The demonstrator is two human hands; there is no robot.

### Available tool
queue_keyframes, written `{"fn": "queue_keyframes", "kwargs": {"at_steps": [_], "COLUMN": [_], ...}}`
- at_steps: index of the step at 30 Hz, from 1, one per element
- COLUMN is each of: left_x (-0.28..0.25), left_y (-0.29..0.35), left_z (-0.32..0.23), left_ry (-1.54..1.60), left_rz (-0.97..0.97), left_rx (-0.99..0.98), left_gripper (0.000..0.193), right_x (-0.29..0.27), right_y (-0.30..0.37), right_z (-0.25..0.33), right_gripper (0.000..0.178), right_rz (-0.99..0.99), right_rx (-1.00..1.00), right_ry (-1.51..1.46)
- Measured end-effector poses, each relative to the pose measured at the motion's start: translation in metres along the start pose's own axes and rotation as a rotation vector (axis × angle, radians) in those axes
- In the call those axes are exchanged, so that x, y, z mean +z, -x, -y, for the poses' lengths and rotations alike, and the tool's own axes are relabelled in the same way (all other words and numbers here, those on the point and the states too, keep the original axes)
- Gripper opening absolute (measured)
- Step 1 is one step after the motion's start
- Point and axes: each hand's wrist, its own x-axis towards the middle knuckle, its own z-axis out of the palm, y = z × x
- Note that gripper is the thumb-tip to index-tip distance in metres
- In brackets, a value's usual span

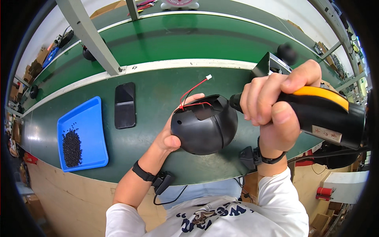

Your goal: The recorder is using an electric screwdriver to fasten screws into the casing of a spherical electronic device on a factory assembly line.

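Observation:
My left hand (167, 138) grips a round black plastic shell (201, 132) by its left side, thumb in front and fingertips showing behind. From an opening in the shell's top, thin red and black wires (192, 89) rise to a small white connector (209, 77). My right hand (272, 94) is closed round a black electric screwdriver (327, 114) with a yellow-orange strip. Its nose points left at the shell's upper right side; whether the tip touches a screw there is hidden. A blue tray (100, 138) at the left holds a heap of small black screws (72, 148).
A dark smartphone (124, 105) lies on the green bench (150, 79) between tray and shell. Beyond a white rail (169, 64) runs a green conveyor belt (177, 37) with round black parts on it. A metal post (89, 35) stands at the back left. A dark box (264, 67) sits behind my right hand.

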Motion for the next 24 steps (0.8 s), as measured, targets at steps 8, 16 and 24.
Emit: {"fn": "queue_keyframes", "kwargs": {"at_steps": [8, 16, 24], "left_x": [0.002, 0.000, 0.001], "left_y": [-0.001, -0.003, -0.005], "left_z": [-0.001, 0.004, 0.013], "left_ry": [0.016, 0.078, 0.094], "left_rz": [-0.002, -0.022, -0.231], "left_rx": [-0.062, -0.072, -0.092], "left_gripper": [0.134, 0.131, 0.111], "right_x": [-0.006, -0.020, -0.117], "right_y": [-0.001, -0.006, 0.029], "right_z": [-0.007, 0.022, 0.027], "right_gripper": [0.027, 0.032, 0.013], "right_rz": [0.024, -0.006, -0.420], "right_rx": [-0.032, 0.012, 0.003], "right_ry": [-0.008, 0.088, 0.329]}}
